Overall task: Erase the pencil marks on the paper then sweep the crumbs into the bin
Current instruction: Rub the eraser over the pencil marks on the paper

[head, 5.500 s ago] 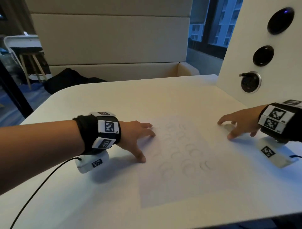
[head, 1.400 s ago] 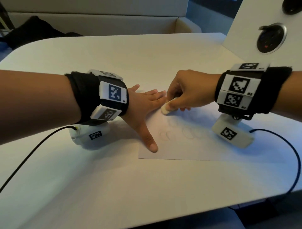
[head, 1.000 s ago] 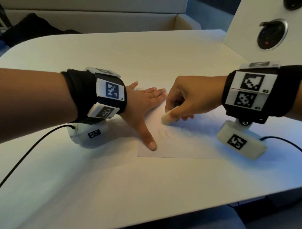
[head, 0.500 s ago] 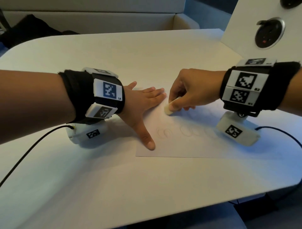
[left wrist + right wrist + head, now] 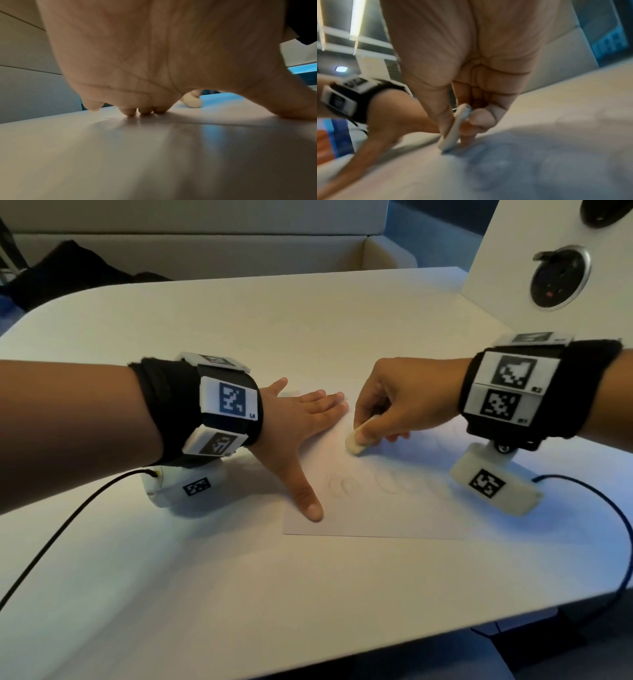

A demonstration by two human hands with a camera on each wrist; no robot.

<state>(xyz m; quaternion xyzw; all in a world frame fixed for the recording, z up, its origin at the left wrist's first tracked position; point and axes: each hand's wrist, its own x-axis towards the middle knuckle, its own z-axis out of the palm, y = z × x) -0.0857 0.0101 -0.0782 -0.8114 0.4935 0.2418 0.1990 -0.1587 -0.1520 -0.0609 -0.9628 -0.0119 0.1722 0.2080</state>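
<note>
erasing is under way: the right hand pinches the eraser onto the paper at table centre. the left hand lies spread flat, pinning its 9 o'clock edge. next, rub toward the pencil marks at 6 o'clock.

**Two hands low over the table**

The left hand lies flat with its fingers straight and close together and its thumb stuck out wide to the side. The right hand is curled, thumb and fingertips pinched together and pointing down. Both forearms reach in from the sides, each with a black band on the wrist.
</note>
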